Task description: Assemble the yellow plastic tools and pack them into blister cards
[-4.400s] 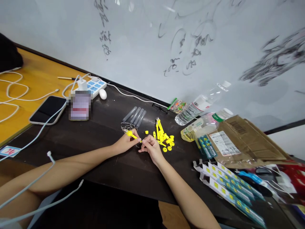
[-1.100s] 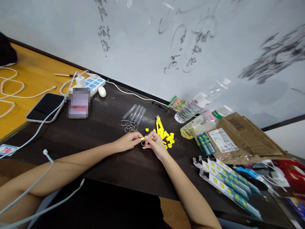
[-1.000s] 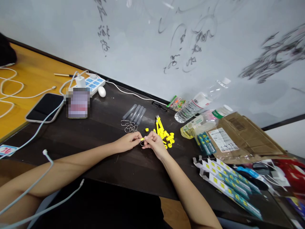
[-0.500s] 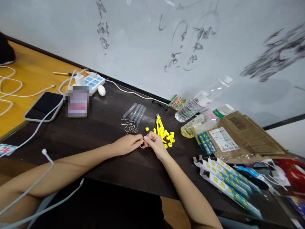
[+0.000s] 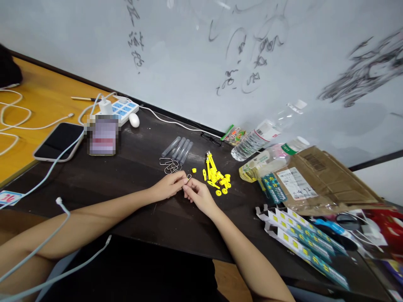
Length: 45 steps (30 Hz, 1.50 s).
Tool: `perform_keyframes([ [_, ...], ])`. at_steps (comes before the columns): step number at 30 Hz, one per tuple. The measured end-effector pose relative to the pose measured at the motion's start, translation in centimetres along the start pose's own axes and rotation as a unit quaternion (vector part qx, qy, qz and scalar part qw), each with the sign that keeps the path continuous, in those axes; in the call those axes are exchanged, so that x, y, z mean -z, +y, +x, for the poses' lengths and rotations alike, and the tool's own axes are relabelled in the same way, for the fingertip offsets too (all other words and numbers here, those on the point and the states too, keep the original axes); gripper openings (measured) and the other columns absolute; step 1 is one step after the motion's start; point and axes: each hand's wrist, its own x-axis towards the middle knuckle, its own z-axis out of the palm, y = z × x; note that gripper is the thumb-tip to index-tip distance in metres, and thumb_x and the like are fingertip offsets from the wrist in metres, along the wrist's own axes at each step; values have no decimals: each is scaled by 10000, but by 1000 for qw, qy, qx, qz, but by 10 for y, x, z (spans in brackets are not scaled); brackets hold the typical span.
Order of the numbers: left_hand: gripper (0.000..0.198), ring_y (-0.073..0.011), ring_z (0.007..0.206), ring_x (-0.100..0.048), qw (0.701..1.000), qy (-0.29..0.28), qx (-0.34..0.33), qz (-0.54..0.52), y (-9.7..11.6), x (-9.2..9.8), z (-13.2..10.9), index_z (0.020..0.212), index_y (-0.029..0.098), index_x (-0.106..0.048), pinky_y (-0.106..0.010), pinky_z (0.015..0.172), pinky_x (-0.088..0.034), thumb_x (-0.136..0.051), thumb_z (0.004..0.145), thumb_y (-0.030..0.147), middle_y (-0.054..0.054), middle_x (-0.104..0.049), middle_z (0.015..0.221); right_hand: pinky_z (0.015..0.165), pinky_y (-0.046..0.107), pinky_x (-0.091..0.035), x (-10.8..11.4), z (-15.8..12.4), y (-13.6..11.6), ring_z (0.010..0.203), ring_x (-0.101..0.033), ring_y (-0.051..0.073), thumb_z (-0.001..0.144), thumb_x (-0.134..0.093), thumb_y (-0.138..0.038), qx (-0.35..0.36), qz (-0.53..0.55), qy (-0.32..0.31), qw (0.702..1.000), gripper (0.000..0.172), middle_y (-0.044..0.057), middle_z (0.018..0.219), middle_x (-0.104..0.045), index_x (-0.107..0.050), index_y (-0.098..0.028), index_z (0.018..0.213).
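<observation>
My left hand (image 5: 170,187) and my right hand (image 5: 199,196) meet over the dark table, fingertips pinched together. Between them sticks up the curved end of a small metal wire hook (image 5: 189,176); the fingers cover the rest of it, and any piece on it is hidden. Just beyond my left hand lie several wire hooks (image 5: 171,165) in a tangle, with several clear plastic tubes (image 5: 179,148) behind them. Right of my right hand is a loose heap of small yellow plastic parts (image 5: 224,181), and a single yellow cap (image 5: 194,170) sits apart.
A phone (image 5: 58,141), another screen device (image 5: 103,136) and a power strip (image 5: 124,110) are at the left. Bottles (image 5: 253,144), a cardboard package (image 5: 327,176) and long printed boxes (image 5: 308,247) stand or lie at the right. White cables (image 5: 61,209) hang over my left forearm.
My fingers have shifted on the wire hook, and its curved end now points up and away from me. My right hand has turned and moved slightly down and left.
</observation>
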Motion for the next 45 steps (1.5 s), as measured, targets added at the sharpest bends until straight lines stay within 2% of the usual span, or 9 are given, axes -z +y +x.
perform_keyframes([
  [5, 302, -53, 366, -321, 999, -20, 14, -38, 0, -1, 0, 781, 195, -393, -169, 367, -256, -365, 920, 461, 88, -350, 533, 497, 216, -354, 2, -1, -1, 499, -421, 86, 839, -545, -335, 47, -107, 46, 992, 251, -50, 562, -472, -435, -198, 660],
  [10, 270, -83, 528, -404, 989, 7, -56, 139, 3, 7, 1, 760, 177, -453, -202, 536, -321, -369, 932, 368, 56, -410, 603, 515, 216, -372, 3, -2, -2, 569, -472, 101, 865, -492, -315, 53, -105, 45, 992, 144, -35, 658, -495, -469, -205, 774],
  [13, 247, -100, 587, -442, 969, -27, -85, 230, 4, 10, 1, 761, 170, -492, -220, 585, -317, -400, 923, 332, 38, -468, 648, 500, 212, -389, 5, -2, -2, 562, -473, 101, 884, -484, -385, 31, -69, 64, 995, 188, -36, 668, -487, -442, -215, 815],
  [18, 279, -104, 602, -451, 975, -60, -61, 204, 4, 6, 0, 723, 159, -499, -210, 568, -328, -424, 906, 357, 28, -484, 646, 493, 214, -424, 16, 0, -2, 517, -458, 92, 900, -463, -441, 25, -59, -40, 997, 277, -50, 607, -437, -452, -205, 756],
  [23, 275, -64, 420, -373, 993, -67, 69, 75, 4, 3, 1, 832, 162, -533, -180, 408, -285, -417, 890, 405, 58, -414, 581, 478, 219, -472, 25, 4, 3, 515, -492, 96, 895, -469, -463, 0, 45, -114, 993, 273, -48, 600, -491, -458, -199, 825],
  [25, 277, -51, 357, -334, 989, -80, 121, 28, 6, 4, 1, 884, 167, -526, -173, 346, -254, -389, 894, 407, 66, -389, 584, 465, 214, -475, 26, 5, 5, 499, -500, 91, 889, -483, -464, -5, 63, -108, 992, 280, -47, 598, -512, -454, -196, 815],
  [28, 264, -41, 343, -323, 987, -84, 139, 18, 9, 4, 0, 882, 162, -530, -165, 321, -241, -379, 892, 379, 60, -387, 603, 441, 200, -461, 25, 6, 7, 460, -491, 79, 879, -500, -468, -10, 63, -93, 994, 293, -56, 571, -517, -446, -194, 791],
  [39, 233, -92, 530, -468, 980, -79, 21, 182, 12, 8, -1, 781, 152, -568, -201, 533, -362, -396, 876, 276, 13, -544, 664, 400, 176, -427, 16, 3, 7, 454, -459, 74, 870, -506, -451, -4, 27, -36, 999, 281, -63, 560, -490, -437, -198, 768],
  [45, 223, -139, 639, -520, 972, -66, 12, 224, 14, 5, -3, 780, 158, -570, -231, 627, -371, -380, 880, 218, -3, -561, 674, 368, 170, -353, 7, 0, 11, 405, -417, 64, 881, -490, -428, 13, -30, 23, 999, 273, -66, 550, -474, -423, -205, 738],
])
